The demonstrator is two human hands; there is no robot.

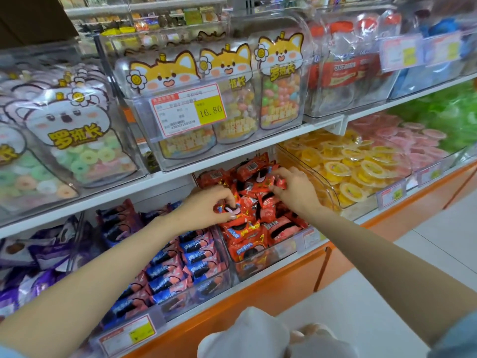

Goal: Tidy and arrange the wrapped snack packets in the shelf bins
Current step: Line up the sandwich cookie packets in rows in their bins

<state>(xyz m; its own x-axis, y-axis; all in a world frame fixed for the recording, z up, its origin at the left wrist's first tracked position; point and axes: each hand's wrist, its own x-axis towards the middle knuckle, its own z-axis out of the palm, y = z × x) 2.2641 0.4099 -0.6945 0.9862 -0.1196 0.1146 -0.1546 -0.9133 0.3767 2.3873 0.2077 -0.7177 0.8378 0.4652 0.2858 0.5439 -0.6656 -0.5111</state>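
The left hand (206, 206) and right hand (296, 192) each pinch glossy red packets (247, 228) in a clear plastic shelf bin (260, 267).

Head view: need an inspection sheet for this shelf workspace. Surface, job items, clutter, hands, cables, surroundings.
Surface: white shelf tiers carrying clear bins side by side.
Job's things: red packets heaped at mixed angles in clear bin.
Clutter: nothing seen.
Hands: left hand grips a red packet near the bin's left side; right hand pinches one farther back.
Cables: nothing seen.
Surroundings: blue packets in rows on the left, yellow jelly cups on the right, price tag above, pale floor.
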